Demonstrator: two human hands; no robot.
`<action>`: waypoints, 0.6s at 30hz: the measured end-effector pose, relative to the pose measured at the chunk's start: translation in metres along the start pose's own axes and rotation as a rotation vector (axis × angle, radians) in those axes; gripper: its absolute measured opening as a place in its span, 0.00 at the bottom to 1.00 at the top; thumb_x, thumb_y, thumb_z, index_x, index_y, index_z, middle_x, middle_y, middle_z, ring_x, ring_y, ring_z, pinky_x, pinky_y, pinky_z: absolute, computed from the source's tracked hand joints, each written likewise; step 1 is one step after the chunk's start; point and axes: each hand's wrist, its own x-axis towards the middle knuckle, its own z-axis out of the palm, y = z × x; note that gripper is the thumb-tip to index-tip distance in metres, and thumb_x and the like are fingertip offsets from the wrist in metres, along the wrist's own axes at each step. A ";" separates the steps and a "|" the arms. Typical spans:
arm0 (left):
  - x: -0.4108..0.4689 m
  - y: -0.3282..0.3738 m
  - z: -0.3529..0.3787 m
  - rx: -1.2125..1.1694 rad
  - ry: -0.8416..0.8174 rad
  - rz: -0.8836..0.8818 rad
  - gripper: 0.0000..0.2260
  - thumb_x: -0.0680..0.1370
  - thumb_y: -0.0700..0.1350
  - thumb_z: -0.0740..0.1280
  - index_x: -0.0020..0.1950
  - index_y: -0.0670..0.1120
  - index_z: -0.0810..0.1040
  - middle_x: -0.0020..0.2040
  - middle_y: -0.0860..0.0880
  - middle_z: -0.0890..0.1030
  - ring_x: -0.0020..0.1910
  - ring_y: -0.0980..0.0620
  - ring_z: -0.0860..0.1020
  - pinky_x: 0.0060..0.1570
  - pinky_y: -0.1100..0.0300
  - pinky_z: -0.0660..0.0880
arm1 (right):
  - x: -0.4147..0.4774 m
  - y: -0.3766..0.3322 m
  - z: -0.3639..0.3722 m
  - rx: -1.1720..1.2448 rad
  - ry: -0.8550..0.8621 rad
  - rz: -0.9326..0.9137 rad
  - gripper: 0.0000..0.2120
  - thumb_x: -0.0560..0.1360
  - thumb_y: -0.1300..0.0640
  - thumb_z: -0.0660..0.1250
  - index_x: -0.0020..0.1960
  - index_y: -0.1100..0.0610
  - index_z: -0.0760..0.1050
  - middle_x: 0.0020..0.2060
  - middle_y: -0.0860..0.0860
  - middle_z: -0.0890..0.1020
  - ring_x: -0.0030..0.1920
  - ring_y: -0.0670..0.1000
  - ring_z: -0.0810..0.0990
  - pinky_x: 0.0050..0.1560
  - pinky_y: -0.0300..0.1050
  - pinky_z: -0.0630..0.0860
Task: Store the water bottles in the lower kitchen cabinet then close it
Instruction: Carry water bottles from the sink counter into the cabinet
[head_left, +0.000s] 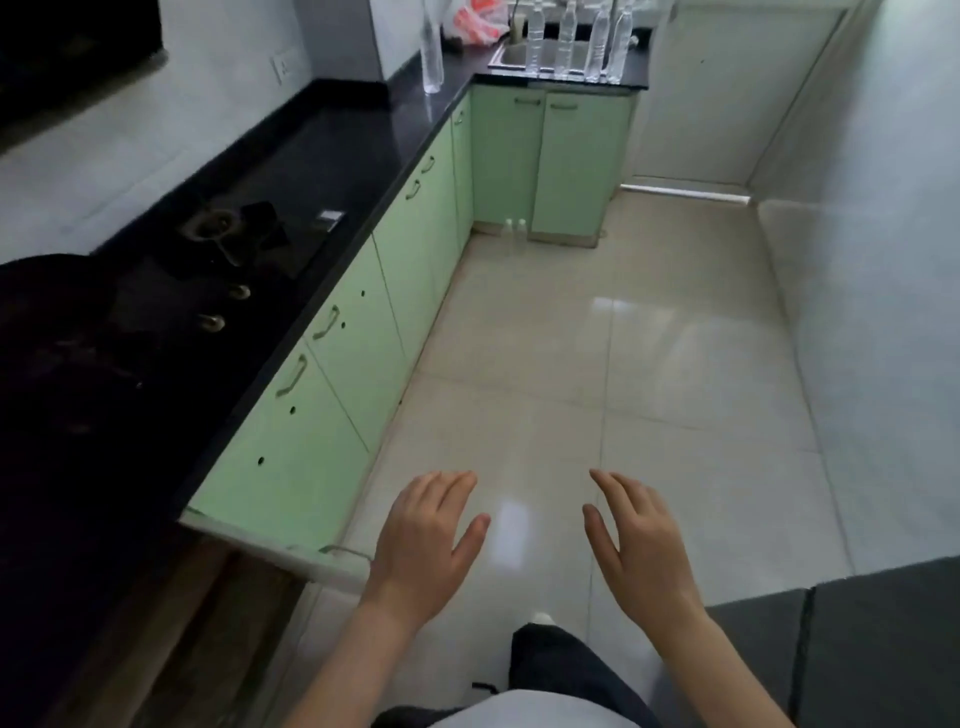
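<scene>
Palms face down: the left hand (426, 540) and the right hand (639, 540) are spread flat and hold nothing, apart from each other, above the pale floor (675, 389). The water bottles (576, 41) stand far away in a row at the sink (511, 54) on the black counter (363, 135); their tops are cut off by the frame edge. One taller bottle (431, 52) stands alone to their left, near a blurred orange-white bag (475, 23). The green lower cabinets (550, 161) under them have their doors closed. Two small pale things (514, 226) stand on the floor at the foot; I cannot tell what they are. The stove (223, 244) at left is too dark to see well.
</scene>
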 end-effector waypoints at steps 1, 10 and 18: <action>0.023 0.010 0.005 -0.002 0.000 0.017 0.22 0.81 0.56 0.56 0.66 0.44 0.78 0.61 0.48 0.81 0.60 0.46 0.78 0.64 0.49 0.73 | 0.016 0.013 -0.007 -0.009 0.005 0.001 0.23 0.81 0.47 0.55 0.66 0.60 0.76 0.57 0.53 0.82 0.57 0.54 0.79 0.57 0.50 0.77; 0.215 0.043 0.022 -0.038 0.018 0.101 0.23 0.81 0.56 0.54 0.67 0.44 0.77 0.62 0.47 0.81 0.62 0.46 0.78 0.63 0.50 0.74 | 0.169 0.091 -0.038 -0.019 0.095 0.048 0.23 0.80 0.48 0.56 0.66 0.61 0.76 0.57 0.54 0.82 0.57 0.54 0.78 0.57 0.49 0.76; 0.362 -0.009 0.073 -0.056 -0.014 0.109 0.23 0.81 0.56 0.54 0.65 0.43 0.78 0.59 0.47 0.82 0.60 0.45 0.79 0.59 0.50 0.76 | 0.312 0.143 0.009 -0.010 0.040 0.077 0.23 0.81 0.47 0.55 0.66 0.60 0.76 0.57 0.53 0.81 0.58 0.54 0.78 0.57 0.49 0.77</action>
